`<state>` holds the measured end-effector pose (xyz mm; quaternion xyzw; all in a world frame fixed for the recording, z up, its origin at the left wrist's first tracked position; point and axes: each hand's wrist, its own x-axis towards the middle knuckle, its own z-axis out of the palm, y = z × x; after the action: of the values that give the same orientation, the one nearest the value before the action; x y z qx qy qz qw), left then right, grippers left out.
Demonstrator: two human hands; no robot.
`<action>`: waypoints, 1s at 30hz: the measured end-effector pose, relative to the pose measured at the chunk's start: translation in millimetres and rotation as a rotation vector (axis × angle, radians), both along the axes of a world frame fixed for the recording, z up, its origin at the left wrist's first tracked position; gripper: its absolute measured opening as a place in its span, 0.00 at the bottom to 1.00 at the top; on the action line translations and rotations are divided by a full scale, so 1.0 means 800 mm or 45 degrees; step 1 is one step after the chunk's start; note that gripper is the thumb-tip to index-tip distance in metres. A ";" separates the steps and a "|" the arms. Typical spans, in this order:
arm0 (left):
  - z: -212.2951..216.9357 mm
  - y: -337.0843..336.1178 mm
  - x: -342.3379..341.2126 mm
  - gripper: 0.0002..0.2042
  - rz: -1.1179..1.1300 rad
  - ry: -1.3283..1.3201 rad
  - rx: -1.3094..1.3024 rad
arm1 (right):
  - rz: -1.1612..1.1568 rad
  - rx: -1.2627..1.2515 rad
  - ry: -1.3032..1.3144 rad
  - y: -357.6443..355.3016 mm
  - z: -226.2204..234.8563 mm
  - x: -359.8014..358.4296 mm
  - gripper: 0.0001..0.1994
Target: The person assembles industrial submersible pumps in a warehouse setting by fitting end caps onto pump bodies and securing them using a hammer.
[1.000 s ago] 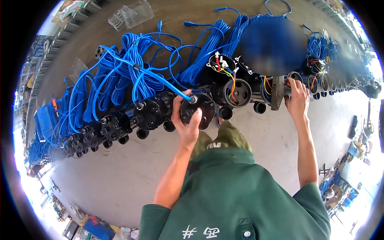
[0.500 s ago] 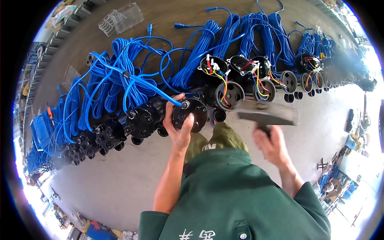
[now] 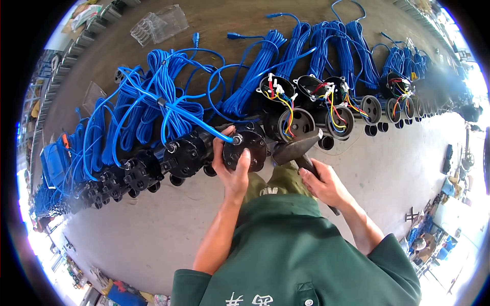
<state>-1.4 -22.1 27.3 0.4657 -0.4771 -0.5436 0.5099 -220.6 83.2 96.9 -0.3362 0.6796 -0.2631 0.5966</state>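
Observation:
My left hand (image 3: 234, 178) wraps round the rim of a black round end cap (image 3: 253, 150), thumb lying on its face. A thick blue cable (image 3: 196, 121) runs into a metal fitting at the cap's upper left. In my right hand (image 3: 329, 186) is a hammer (image 3: 298, 148), gripped by its dark handle. Its head is just right of the cap; whether they touch I cannot tell. Behind the hammer stands an open black housing (image 3: 297, 124) with red, yellow and blue wires. Another black end cap (image 3: 185, 157) sits left of my left hand.
Coiled blue cables (image 3: 255, 74) lie along the brown workbench (image 3: 224, 20). More open housings with loose wires (image 3: 339, 122) line its edge on the right, capped ones (image 3: 143, 171) on the left. Clear plastic trays (image 3: 161, 24) lie at the back. Grey floor (image 3: 153, 229) shows below the bench.
The hammer has swung left and is now beside the cap, its handle showing more. My left hand keeps its hold on the cap. The whole view has shifted slightly.

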 end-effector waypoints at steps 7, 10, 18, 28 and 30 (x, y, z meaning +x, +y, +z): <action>0.003 -0.004 0.000 0.26 -0.003 -0.035 -0.028 | 0.112 -0.107 0.260 -0.008 0.010 0.012 0.15; 0.000 -0.002 0.004 0.26 -0.013 -0.001 -0.009 | 0.028 0.091 0.006 -0.006 0.006 -0.007 0.15; 0.004 -0.006 0.006 0.26 -0.063 -0.019 -0.030 | 0.082 -0.002 0.146 -0.008 -0.006 0.004 0.15; -0.006 -0.005 0.011 0.26 -0.079 0.002 0.024 | 0.025 -0.467 0.322 -0.044 0.117 0.021 0.10; -0.009 -0.005 0.012 0.26 -0.075 0.000 0.046 | 0.086 -0.854 0.483 -0.049 0.114 0.040 0.09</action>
<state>8.4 -25.9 20.1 0.4606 -0.4806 -0.5670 0.4850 -188.8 44.1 188.4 -0.5774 0.6427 -0.3841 0.3256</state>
